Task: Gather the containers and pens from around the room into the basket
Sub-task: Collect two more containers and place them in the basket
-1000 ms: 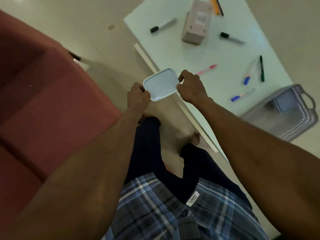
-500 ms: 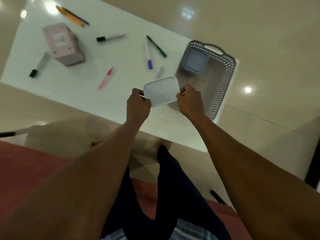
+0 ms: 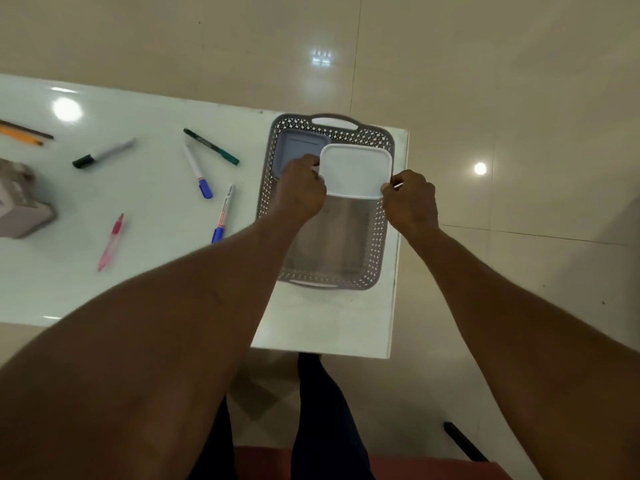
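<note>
Holding a white-lidded container [image 3: 355, 169] level between both hands, the person has it poised over the far right part of the grey basket [image 3: 268, 188], which sits at the right end of the white table [image 3: 145, 237]. The left hand [image 3: 300, 188] pinches the container's left edge with curled fingers and the right hand [image 3: 410, 199] pinches the near right corner, a two-sided hold that probably keeps it flat so it can go down squarely. Its spot looks chosen: a lavender-lidded container [image 3: 296, 147] already lies in the basket's far left corner, and the white one is lined up just beside it, seemingly to sit next to it rather than on top. Whether the white container already rests on the basket floor cannot be told from this angle. The near half of the basket looks free, likely leaving room for the pens. Those lie loose on the table to the left: a green pen [image 3: 211, 147], two blue-capped markers [image 3: 198, 172] [image 3: 222, 214], a black-capped marker [image 3: 103, 154], a pink pen [image 3: 110, 242] and an orange pencil [image 3: 20, 136] at the far edge, near a pinkish box [image 3: 24, 206]. By my reading, this is the placing step, with the pens not yet gathered.
</note>
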